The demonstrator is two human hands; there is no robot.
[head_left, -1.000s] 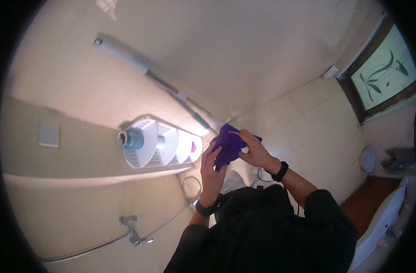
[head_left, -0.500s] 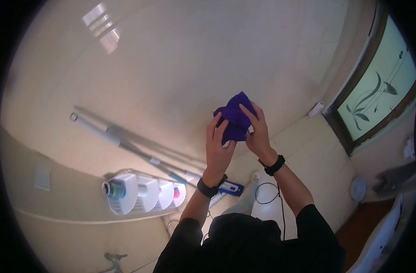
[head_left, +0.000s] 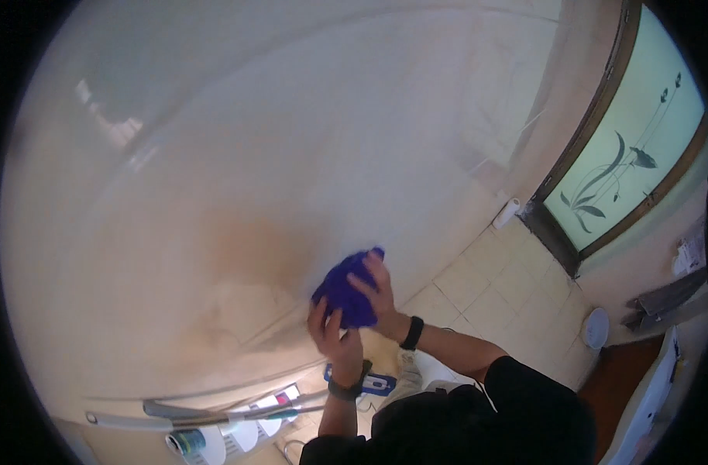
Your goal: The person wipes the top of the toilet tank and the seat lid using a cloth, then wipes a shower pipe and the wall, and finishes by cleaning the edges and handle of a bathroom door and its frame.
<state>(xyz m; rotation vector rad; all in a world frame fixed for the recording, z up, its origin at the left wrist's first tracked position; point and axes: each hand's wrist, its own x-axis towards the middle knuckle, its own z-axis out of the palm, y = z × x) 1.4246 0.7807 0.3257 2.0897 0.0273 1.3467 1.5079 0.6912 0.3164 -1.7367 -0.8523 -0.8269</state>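
Observation:
A crumpled purple cloth (head_left: 340, 291) is held between my two hands, in front of the pale glossy wall. My left hand (head_left: 337, 345) grips its lower left edge with bent fingers. On the right side, my right hand (head_left: 379, 294) has its fingers pressed over the cloth and its palm behind the edge. Whether the cloth touches the wall, I cannot tell. Both wrists wear dark bands.
Long-handled poles (head_left: 129, 421) lean across a white wall shelf (head_left: 245, 435) holding containers. A blue flat-headed tool (head_left: 379, 384) is by my left wrist. Rightward are tiled floor, a white cylinder (head_left: 506, 213), a frosted-glass door (head_left: 625, 147) and a white basin (head_left: 596, 328).
My view has swung, so the poles and shelf sit lower in the picture. Both hands have shifted down and left in it with the cloth, which looks more bunched.

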